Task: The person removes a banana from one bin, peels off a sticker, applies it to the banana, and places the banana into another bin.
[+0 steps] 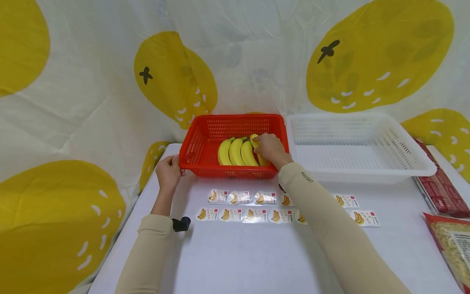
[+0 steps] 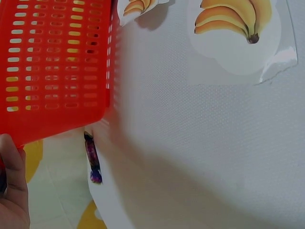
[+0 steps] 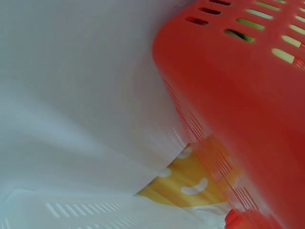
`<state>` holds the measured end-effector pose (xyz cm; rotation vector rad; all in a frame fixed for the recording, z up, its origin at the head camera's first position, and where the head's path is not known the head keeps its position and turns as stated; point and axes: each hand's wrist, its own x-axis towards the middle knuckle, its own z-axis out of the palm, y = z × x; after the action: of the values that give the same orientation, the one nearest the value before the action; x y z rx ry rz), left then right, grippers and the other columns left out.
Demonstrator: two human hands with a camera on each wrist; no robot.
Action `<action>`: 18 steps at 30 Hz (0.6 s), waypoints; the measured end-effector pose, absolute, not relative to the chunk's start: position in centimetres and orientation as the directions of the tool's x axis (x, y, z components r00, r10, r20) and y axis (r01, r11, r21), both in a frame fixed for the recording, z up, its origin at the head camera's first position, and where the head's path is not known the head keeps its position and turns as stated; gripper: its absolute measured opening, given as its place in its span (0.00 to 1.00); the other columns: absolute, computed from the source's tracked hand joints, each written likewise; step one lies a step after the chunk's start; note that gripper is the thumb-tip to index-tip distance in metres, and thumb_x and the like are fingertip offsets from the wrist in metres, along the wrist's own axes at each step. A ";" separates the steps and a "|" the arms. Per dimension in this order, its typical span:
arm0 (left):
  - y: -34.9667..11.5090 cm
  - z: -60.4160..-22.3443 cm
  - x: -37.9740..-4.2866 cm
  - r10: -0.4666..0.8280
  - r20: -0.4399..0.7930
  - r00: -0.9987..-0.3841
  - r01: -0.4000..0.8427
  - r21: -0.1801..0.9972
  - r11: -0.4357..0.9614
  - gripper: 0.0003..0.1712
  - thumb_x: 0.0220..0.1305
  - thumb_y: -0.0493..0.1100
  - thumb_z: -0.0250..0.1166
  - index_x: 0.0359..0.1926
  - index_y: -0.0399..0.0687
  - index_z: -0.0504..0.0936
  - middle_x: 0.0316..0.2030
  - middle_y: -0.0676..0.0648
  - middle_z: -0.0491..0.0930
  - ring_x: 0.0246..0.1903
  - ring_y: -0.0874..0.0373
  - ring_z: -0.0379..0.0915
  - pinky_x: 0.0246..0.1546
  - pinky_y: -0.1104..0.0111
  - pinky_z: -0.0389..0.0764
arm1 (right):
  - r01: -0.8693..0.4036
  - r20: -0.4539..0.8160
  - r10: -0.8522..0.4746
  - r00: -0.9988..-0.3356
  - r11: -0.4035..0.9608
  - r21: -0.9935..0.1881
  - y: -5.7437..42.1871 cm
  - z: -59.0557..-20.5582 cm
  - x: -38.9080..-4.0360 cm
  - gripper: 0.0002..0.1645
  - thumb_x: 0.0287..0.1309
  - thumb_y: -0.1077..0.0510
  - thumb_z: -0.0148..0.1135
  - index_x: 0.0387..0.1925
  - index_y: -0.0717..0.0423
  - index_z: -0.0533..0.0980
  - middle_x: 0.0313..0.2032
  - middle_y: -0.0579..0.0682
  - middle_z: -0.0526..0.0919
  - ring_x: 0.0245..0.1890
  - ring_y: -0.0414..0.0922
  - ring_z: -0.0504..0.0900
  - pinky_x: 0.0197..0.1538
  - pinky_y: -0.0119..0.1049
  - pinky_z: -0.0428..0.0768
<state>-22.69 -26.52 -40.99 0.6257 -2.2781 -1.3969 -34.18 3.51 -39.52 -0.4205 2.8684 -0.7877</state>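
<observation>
In the head view a red plastic basket [image 1: 235,173] with slotted walls stands at the back of the table. My left hand [image 1: 169,171] grips its rim at the front left corner; the left wrist view shows the fingers [image 2: 13,164] at that corner too. Three yellow bananas [image 1: 236,151] lie side by side inside. At the basket's right end my right hand [image 1: 271,148] reaches in and holds another banana [image 1: 254,139], partly hidden by the fingers. The right wrist view shows the basket's outer wall [image 3: 238,105] but not the hand.
A white slotted basket [image 1: 360,173] stands right of the red one. Two rows of banana-picture labels [image 1: 254,215] lie in front, some under the right arm. At the right edge are a red package [image 1: 442,188] and a bag of grain-like food [image 1: 453,241]. A fruit-print cloth [image 1: 249,61] hangs behind.
</observation>
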 end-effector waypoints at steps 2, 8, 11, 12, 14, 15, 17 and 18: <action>-26.4 -41.0 -22.7 -0.561 0.100 -0.822 -0.164 0.901 0.402 0.19 0.79 0.44 0.54 0.54 0.33 0.82 0.28 0.40 0.79 0.15 0.67 0.74 0.21 0.78 0.78 | -0.239 -0.048 -0.307 -0.950 0.821 -0.518 3.7 -39.4 -34.1 0.28 0.68 0.57 0.64 0.68 0.51 0.74 0.67 0.56 0.77 0.55 0.54 0.79 0.43 0.38 0.80; -26.2 -41.0 -22.7 -0.563 0.103 -0.820 -0.164 0.901 0.403 0.20 0.79 0.44 0.54 0.55 0.33 0.82 0.29 0.39 0.79 0.14 0.67 0.74 0.20 0.79 0.78 | -0.244 -0.041 -0.311 -0.950 0.816 -0.524 4.0 -39.0 -33.9 0.28 0.68 0.57 0.62 0.68 0.52 0.74 0.66 0.58 0.78 0.48 0.54 0.80 0.40 0.38 0.80; -26.2 -41.0 -22.7 -0.565 0.107 -0.818 -0.162 0.899 0.406 0.19 0.79 0.44 0.54 0.55 0.32 0.82 0.29 0.38 0.80 0.14 0.67 0.74 0.20 0.79 0.78 | -0.259 -0.020 -0.318 -0.948 0.806 -0.532 4.2 -38.9 -33.9 0.28 0.68 0.57 0.62 0.68 0.53 0.74 0.66 0.60 0.78 0.50 0.55 0.79 0.44 0.40 0.82; -26.2 -41.1 -22.7 -0.566 0.105 -0.818 -0.166 0.899 0.406 0.19 0.79 0.44 0.54 0.55 0.33 0.83 0.29 0.39 0.80 0.14 0.66 0.74 0.20 0.79 0.78 | -0.268 -0.006 -0.321 -0.947 0.801 -0.535 4.3 -38.8 -33.9 0.28 0.68 0.57 0.62 0.68 0.53 0.74 0.66 0.60 0.78 0.52 0.56 0.79 0.46 0.41 0.82; -26.2 -41.1 -22.6 -0.565 0.105 -0.818 -0.167 0.897 0.410 0.19 0.79 0.44 0.54 0.55 0.33 0.83 0.28 0.39 0.79 0.14 0.66 0.74 0.20 0.79 0.78 | -0.271 0.012 -0.319 -0.948 0.785 -0.557 4.5 -38.7 -33.9 0.28 0.68 0.57 0.63 0.69 0.52 0.74 0.66 0.59 0.78 0.55 0.56 0.78 0.49 0.42 0.82; -26.3 -41.1 -22.6 -0.565 0.108 -0.818 -0.166 0.896 0.411 0.19 0.79 0.43 0.54 0.54 0.33 0.83 0.28 0.39 0.79 0.14 0.66 0.74 0.20 0.79 0.78 | -0.267 0.016 -0.317 -0.948 0.770 -0.579 4.6 -38.6 -33.9 0.28 0.68 0.57 0.63 0.69 0.52 0.74 0.66 0.59 0.77 0.55 0.56 0.78 0.48 0.43 0.83; -26.4 -41.1 -22.6 -0.564 0.104 -0.819 -0.170 0.895 0.412 0.19 0.79 0.44 0.54 0.55 0.34 0.83 0.27 0.41 0.79 0.15 0.66 0.74 0.21 0.79 0.78 | -0.245 0.014 -0.304 -0.953 0.738 -0.629 4.9 -38.4 -33.9 0.29 0.68 0.56 0.64 0.69 0.50 0.73 0.67 0.58 0.77 0.53 0.56 0.77 0.45 0.41 0.83; -26.4 -41.0 -22.6 -0.562 0.103 -0.820 -0.172 0.894 0.414 0.19 0.79 0.44 0.53 0.55 0.34 0.83 0.27 0.42 0.78 0.15 0.66 0.73 0.22 0.79 0.78 | -0.235 0.014 -0.299 -0.954 0.722 -0.650 5.0 -38.2 -33.9 0.29 0.68 0.55 0.64 0.70 0.49 0.73 0.67 0.57 0.76 0.52 0.55 0.77 0.43 0.40 0.82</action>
<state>-22.60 -26.40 -41.04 0.6287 -2.2861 -1.3783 -33.87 5.03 -38.23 -0.4398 2.8294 -1.0492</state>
